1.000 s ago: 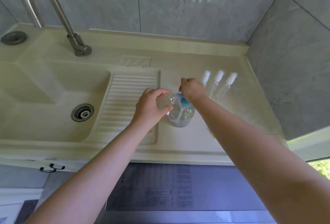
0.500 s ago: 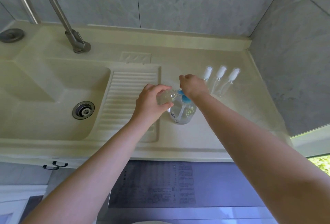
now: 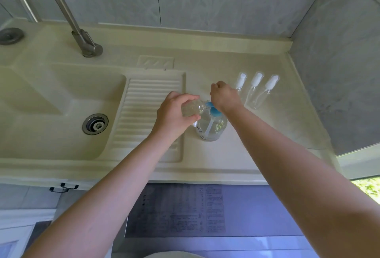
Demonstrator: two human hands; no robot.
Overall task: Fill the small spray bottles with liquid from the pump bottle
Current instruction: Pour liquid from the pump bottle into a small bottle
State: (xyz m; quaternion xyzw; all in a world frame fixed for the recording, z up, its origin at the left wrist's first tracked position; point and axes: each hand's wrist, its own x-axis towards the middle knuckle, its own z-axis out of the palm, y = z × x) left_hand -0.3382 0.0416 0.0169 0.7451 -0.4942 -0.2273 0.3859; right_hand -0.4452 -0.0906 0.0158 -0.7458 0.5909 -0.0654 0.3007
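Observation:
A clear pump bottle with a blue pump head stands on the counter right of the ribbed drainboard. My left hand grips a small clear spray bottle, tilted with its open mouth at the blue spout. My right hand rests on top of the pump head with curled fingers; how it holds the pump is hidden. Three more small spray bottles with white caps lie side by side on the counter just right of my right hand.
A cream sink basin with a metal drain lies at left, a steel faucet behind it. The ribbed drainboard lies under my left wrist. Grey tiled walls close the back and right.
Both hands stay at the pump bottle. The view has shifted slightly, and the small bottle stays at the spout.

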